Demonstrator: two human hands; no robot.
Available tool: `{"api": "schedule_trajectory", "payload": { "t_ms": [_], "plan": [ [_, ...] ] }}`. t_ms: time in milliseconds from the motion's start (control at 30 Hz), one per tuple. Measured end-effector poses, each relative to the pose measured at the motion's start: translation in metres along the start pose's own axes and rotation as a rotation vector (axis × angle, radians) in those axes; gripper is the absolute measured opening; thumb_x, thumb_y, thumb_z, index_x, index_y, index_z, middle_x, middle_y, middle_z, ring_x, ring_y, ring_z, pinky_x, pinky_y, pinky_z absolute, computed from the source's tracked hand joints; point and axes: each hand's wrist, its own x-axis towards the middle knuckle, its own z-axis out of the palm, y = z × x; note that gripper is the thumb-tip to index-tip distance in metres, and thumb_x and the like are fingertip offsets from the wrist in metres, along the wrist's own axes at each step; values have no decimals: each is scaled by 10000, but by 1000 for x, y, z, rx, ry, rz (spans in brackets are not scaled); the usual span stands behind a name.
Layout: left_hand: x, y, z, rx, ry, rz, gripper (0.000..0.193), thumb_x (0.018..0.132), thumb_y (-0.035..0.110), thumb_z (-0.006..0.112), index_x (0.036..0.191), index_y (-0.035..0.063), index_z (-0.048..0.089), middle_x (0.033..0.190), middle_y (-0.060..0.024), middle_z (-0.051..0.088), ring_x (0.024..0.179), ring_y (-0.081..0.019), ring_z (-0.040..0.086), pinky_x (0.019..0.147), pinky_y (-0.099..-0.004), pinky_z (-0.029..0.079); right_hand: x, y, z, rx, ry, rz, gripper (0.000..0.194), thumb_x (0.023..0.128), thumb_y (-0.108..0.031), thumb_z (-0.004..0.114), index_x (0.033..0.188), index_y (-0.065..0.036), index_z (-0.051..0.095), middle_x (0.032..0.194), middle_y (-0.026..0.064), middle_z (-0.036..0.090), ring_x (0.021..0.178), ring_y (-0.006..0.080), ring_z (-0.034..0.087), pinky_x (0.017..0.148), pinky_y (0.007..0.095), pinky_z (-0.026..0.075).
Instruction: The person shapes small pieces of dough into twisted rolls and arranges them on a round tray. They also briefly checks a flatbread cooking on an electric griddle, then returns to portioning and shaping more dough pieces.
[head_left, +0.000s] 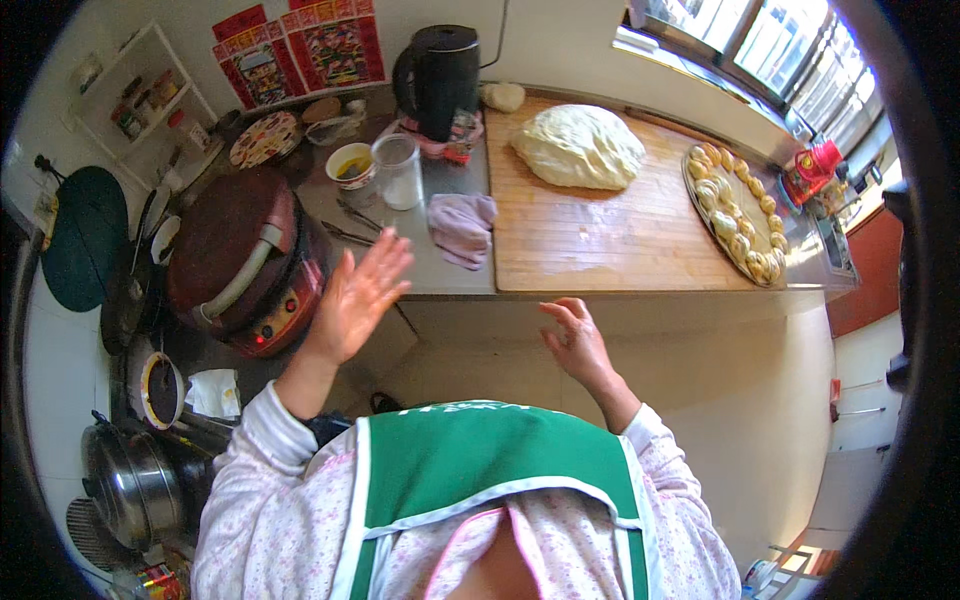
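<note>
My left hand (364, 289) is raised with its fingers apart and nothing in it, between the round red electric pan (232, 255) and a folded purple cloth (461, 229). Just off the counter's front edge, below the wooden board (555, 255), is my right hand (576, 341), fingers loosely bent and holding nothing. A large lump of dough (581, 146) lies at the back of the board, with a small dough piece (502, 97) at its corner. On the board's right part rests a round tray (772, 281) with several coiled dough pieces (724, 223) along its rim.
A black electric kettle (446, 82) stands at the back, near a clear plastic cup (397, 171) and a bowl of yellow liquid (351, 166). The pan's lid is down and a red light glows. Lower left are a bowl of dark sauce (161, 390) and a metal pot (135, 487).
</note>
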Motion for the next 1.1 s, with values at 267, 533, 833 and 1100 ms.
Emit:
{"api": "schedule_trajectory", "payload": {
  "t_ms": [267, 533, 833, 1100],
  "plan": [
    [97, -54, 120, -398, -266, -184, 737, 883, 644, 341, 1442, 170, 265, 1467, -150, 275, 1333, -314, 293, 1061, -467, 286, -86, 89, -101, 113, 170, 331, 271, 817, -54, 611, 1087, -38, 621, 1032, 98, 548, 767, 152, 603, 656, 262, 509],
    [197, -99, 150, 380, -166, -229, 953, 746, 709, 549, 1475, 261, 129, 1515, -160, 47, 1374, -333, 171, 1050, -490, 261, -108, 140, -133, 196, 267, 444, 296, 806, -72, 626, 1100, -46, 614, 1060, 121, 549, 765, 173, 604, 666, 280, 520],
    [367, -127, 82, 1486, 101, -33, 1110, 587, 725, 680, 1457, 384, 81, 1487, -259, -130, 1380, -418, -87, 1102, -541, 59, -39, 170, -179, 151, 196, 467, 397, 795, -112, 657, 1183, -88, 578, 1168, 121, 515, 949, 204, 582, 730, 300, 535],
    [436, -121, 51, 1486, 144, -159, 1194, 534, 707, 724, 1463, 362, 57, 1475, -248, -201, 1374, -418, -146, 1097, -545, -20, 91, 187, -199, 7, -27, 296, 642, 753, -198, 710, 1334, -170, 439, 1352, 208, 379, 1236, 350, 420, 969, 429, 420]
  ]
}}
